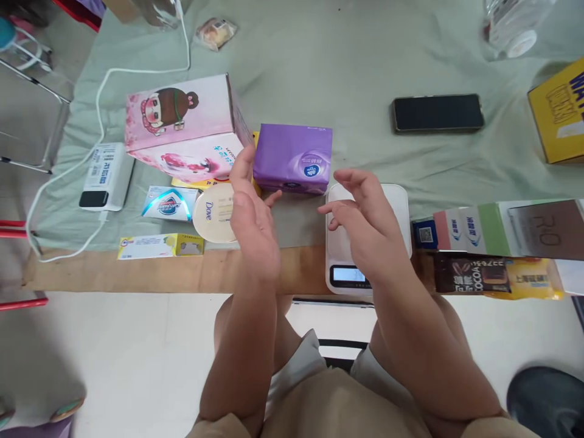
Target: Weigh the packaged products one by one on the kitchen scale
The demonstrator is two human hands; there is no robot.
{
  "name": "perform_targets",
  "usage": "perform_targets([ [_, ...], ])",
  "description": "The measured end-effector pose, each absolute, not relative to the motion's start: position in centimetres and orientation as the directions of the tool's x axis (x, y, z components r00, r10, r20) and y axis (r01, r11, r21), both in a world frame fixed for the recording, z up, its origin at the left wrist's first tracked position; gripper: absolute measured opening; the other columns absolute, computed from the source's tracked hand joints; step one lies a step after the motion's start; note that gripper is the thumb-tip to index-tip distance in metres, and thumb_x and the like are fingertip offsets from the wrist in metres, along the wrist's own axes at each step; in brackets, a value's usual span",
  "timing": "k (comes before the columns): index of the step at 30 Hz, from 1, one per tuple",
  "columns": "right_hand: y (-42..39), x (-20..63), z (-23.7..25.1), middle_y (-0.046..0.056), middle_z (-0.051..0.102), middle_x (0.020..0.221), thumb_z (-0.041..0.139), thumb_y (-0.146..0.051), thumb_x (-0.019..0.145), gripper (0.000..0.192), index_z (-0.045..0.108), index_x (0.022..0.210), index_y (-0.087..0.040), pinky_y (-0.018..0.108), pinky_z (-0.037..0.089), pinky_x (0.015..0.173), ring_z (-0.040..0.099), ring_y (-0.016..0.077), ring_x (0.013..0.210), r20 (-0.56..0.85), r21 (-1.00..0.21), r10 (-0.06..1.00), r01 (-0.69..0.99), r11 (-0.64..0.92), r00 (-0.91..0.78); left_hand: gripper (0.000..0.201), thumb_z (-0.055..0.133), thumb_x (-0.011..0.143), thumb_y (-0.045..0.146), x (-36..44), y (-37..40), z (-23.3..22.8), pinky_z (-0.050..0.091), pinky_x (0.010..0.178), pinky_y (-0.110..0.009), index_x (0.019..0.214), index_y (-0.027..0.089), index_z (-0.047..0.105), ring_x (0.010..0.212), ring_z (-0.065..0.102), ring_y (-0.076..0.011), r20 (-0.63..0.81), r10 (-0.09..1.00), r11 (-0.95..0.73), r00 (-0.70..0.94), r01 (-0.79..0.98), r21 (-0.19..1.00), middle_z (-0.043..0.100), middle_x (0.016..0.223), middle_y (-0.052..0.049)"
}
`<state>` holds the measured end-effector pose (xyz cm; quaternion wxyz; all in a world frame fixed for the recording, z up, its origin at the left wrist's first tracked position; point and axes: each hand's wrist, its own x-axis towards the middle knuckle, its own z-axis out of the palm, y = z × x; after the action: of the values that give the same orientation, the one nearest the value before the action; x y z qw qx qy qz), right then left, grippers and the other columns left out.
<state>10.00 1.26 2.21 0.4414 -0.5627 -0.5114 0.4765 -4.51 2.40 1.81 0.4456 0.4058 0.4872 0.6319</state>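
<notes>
My left hand (253, 219) hovers with fingers spread just in front of a purple tissue pack (292, 157), holding nothing. Its thumb side is close to a round cream Dove tin (213, 213). My right hand (365, 222) is held above a white kitchen scale (396, 201), fingers loosely apart and empty; the scale's display (347, 275) shows below my wrist. A pink cartoon tissue box (182, 125) stands tilted to the left of the purple pack.
A black phone (437, 112) lies further back on the green cloth (319, 67). A white power bank (106, 176) with cable, a soap box (170, 203), a yellow box (559, 112), cocoa packets (474, 272) and a water bottle (513, 24) surround the area.
</notes>
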Motion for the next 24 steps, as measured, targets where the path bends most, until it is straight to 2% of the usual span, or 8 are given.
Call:
perform_targets([
  [2, 1.5, 9.5, 2.2, 0.002, 0.064, 0.132, 0.056, -0.022, 0.09, 0.037, 0.054, 0.127, -0.03, 0.025, 0.057, 0.065, 0.07, 0.0133, 0.095, -0.092, -0.987, 0.996, 0.128, -0.092, 0.006, 0.06, 0.042, 0.093, 0.076, -4.4, 2.5, 2.2, 0.05, 0.112, -0.051, 0.139, 0.038, 0.054, 0.164, 0.029, -0.0239, 0.061, 0.962, -0.117, -0.266, -0.201, 0.973, 0.045, 0.167, 0.003],
  [5, 1.9, 9.1, 2.0, 0.003, 0.067, 0.13, 0.059, -0.024, 0.088, 0.047, 0.052, 0.134, -0.032, 0.025, 0.057, 0.064, 0.072, 0.0159, 0.1, -0.116, -0.989, 0.993, 0.097, -0.113, -0.027, 0.063, 0.045, 0.09, 0.078, -4.1, 2.6, 2.7, 0.051, 0.112, -0.05, 0.136, 0.037, 0.054, 0.162, 0.034, -0.0266, 0.049, 0.965, -0.108, -0.257, -0.221, 0.969, 0.049, 0.163, 0.002],
  [9, 2.3, 9.1, 1.3, 0.002, 0.068, 0.129, 0.057, -0.029, 0.091, 0.059, 0.043, 0.148, -0.035, 0.023, 0.054, 0.06, 0.072, 0.0136, 0.091, -0.159, -0.986, 0.985, 0.066, -0.154, -0.069, 0.072, 0.049, 0.083, 0.084, -3.8, 2.6, 2.5, 0.049, 0.119, -0.051, 0.134, 0.034, 0.051, 0.16, 0.036, -0.0279, 0.015, 0.963, -0.083, -0.27, -0.241, 0.967, 0.049, 0.163, -0.003],
  [13, 2.6, 9.3, 0.4, 0.002, 0.069, 0.128, 0.061, -0.03, 0.089, 0.075, 0.036, 0.159, -0.036, 0.022, 0.05, 0.053, 0.07, 0.0113, 0.079, -0.215, -0.975, 0.976, 0.065, -0.212, -0.039, 0.081, 0.056, 0.072, 0.091, -3.9, 2.6, 2.0, 0.047, 0.119, -0.055, 0.134, 0.038, 0.049, 0.164, 0.028, -0.0314, -0.02, 0.962, -0.046, -0.273, -0.234, 0.971, 0.045, 0.164, -0.003],
  [17, 2.9, 9.5, 0.3, 0.001, 0.072, 0.126, 0.063, -0.032, 0.086, 0.077, 0.04, 0.16, -0.035, 0.023, 0.049, 0.05, 0.071, 0.0132, 0.078, -0.251, -0.967, 0.968, 0.042, -0.251, 0.003, 0.086, 0.056, 0.073, 0.089, -3.9, 2.3, 2.0, 0.035, 0.126, -0.06, 0.139, 0.036, 0.041, 0.165, 0.025, -0.0301, -0.049, 0.965, -0.007, -0.258, -0.209, 0.978, 0.038, 0.169, -0.008],
  [20, 3.1, 9.7, 0.6, 0.002, 0.071, 0.133, 0.062, -0.034, 0.086, 0.081, 0.037, 0.163, -0.033, 0.023, 0.052, 0.051, 0.074, 0.015, 0.086, -0.308, -0.951, 0.951, 0.031, -0.308, -0.007, 0.087, 0.057, 0.07, 0.092, -3.7, 2.1, 2.0, 0.026, 0.13, -0.066, 0.134, 0.035, 0.043, 0.162, 0.028, -0.0345, -0.052, 0.969, 0.006, -0.241, -0.188, 0.982, 0.041, 0.166, -0.011],
  [22, 3.2, 9.9, 0.6, 0.003, 0.066, 0.142, 0.059, -0.036, 0.087, 0.082, 0.033, 0.165, -0.032, 0.022, 0.055, 0.054, 0.076, 0.0148, 0.092, -0.323, -0.946, 0.945, 0.015, -0.322, -0.043, 0.088, 0.058, 0.066, 0.094, -3.6, 2.0, 1.8, 0.029, 0.128, -0.066, 0.131, 0.035, 0.045, 0.162, 0.025, -0.0371, -0.057, 0.967, 0.009, -0.248, -0.191, 0.982, 0.038, 0.165, -0.009],
  [24, 3.2, 10.1, 0.5, 0.004, 0.061, 0.15, 0.056, -0.037, 0.089, 0.08, 0.031, 0.165, -0.033, 0.021, 0.055, 0.054, 0.076, 0.0138, 0.093, -0.295, -0.955, 0.953, -0.007, -0.296, -0.07, 0.088, 0.058, 0.066, 0.095, -3.5, 1.9, 1.6, 0.04, 0.122, -0.063, 0.13, 0.035, 0.046, 0.161, 0.027, -0.0387, -0.041, 0.97, -0.004, -0.239, -0.185, 0.983, 0.037, 0.164, -0.009],
])
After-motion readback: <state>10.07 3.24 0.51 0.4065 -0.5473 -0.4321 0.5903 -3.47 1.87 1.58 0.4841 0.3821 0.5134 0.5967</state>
